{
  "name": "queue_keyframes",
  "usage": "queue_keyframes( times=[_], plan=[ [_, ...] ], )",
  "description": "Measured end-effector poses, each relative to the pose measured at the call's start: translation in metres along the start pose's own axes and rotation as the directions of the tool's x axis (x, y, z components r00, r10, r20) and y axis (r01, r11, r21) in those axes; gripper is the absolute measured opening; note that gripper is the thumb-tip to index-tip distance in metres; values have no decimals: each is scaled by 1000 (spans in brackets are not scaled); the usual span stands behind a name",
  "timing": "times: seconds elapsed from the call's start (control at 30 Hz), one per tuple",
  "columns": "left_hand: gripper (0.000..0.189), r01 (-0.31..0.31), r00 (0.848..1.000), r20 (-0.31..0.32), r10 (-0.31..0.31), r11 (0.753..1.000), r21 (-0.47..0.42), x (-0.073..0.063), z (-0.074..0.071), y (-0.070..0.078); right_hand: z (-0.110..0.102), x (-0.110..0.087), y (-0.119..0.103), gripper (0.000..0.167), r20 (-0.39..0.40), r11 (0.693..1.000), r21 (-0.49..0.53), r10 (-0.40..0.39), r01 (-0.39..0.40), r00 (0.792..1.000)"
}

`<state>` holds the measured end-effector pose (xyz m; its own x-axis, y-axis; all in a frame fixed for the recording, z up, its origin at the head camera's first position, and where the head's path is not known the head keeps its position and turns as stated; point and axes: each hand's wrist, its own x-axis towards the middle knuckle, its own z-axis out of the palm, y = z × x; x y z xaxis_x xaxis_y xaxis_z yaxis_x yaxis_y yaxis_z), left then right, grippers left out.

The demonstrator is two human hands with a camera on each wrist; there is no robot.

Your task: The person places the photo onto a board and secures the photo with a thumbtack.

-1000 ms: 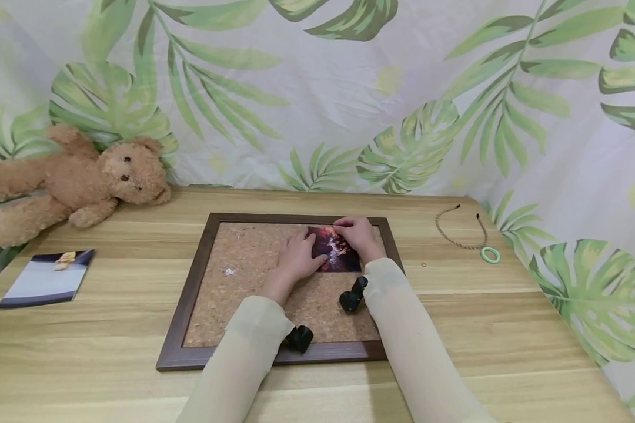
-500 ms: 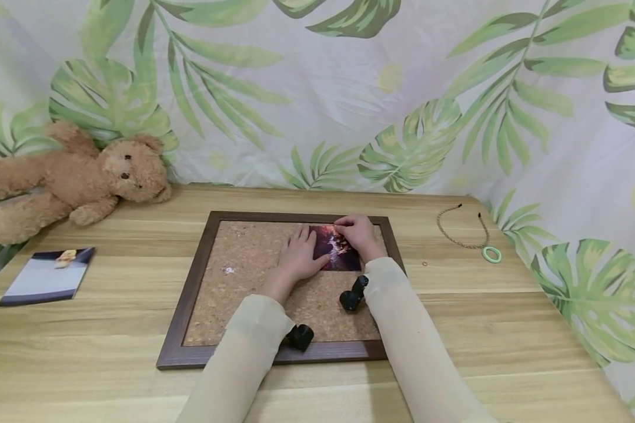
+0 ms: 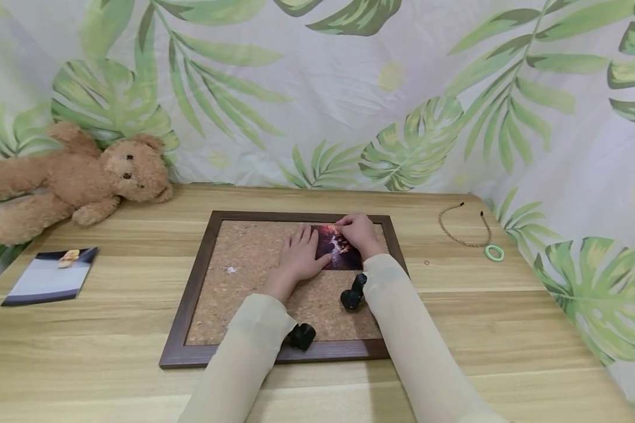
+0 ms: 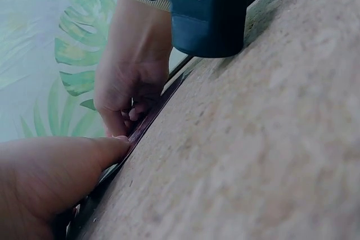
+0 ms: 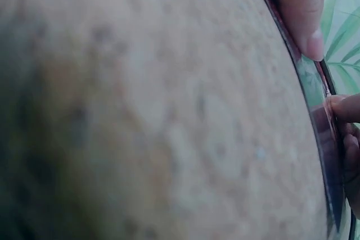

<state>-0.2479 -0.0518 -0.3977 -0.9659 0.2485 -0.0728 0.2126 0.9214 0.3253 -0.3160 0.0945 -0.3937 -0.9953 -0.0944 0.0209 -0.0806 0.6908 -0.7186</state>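
Observation:
A framed corkboard [image 3: 254, 294] lies on the wooden table. On its upper right part rests a dark photo [image 3: 344, 254] with a reddish, fiery pattern. My left hand [image 3: 299, 258] lies flat with fingers spread over the photo's left edge, its thumb on the picture. At the photo's top edge, the thumb and index finger of my right hand [image 3: 360, 235] pinch together. A tiny pin-like thing [image 5: 328, 91] shows at the right thumb's tip in the right wrist view; the fingers mostly hide it. Black wrist cameras overlap the board's lower part.
A brown teddy bear [image 3: 92, 179] lies at the back left, with another photo [image 3: 50, 279] in front of it. To the right are a beaded headband [image 3: 457, 242], a green ring [image 3: 494, 253] and a tiny orange band [image 3: 426, 262]. A small white patch [image 3: 231, 270] shows on the cork.
The left hand's fingers have straightened slightly over the photo's left edge. The right hand keeps its pinch at the top edge. The whole view shifts a little.

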Motion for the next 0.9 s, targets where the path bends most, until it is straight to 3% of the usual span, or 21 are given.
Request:
queue_keyframes(
  times=[0.2, 0.4, 0.6, 0.8, 0.9],
  plan=[
    [72, 9, 1000, 14, -9, 1000, 3, -2, -1, 2, 0, -2, 4, 18, 15, 998, 60, 24, -25, 1000],
    [71, 9, 1000, 8, -9, 1000, -3, -1, 0, 1, 3, 0, 10, 14, -37, 994, 108, 10, -6, 999],
    [72, 4, 1000, -5, -4, 1000, -6, -1, -2, 1, 3, 2, 8, 12, -53, 999, 41, -19, 21, 998],
    [72, 9, 1000, 4, -9, 1000, 5, 0, -2, 1, 0, 0, 0, 12, -12, 997, -73, -27, 27, 1000],
    [72, 8, 1000, 7, -7, 1000, -23, 1, -3, 0, -2, -1, -1, 12, 10, 998, -52, -27, 28, 1000]
  ],
)
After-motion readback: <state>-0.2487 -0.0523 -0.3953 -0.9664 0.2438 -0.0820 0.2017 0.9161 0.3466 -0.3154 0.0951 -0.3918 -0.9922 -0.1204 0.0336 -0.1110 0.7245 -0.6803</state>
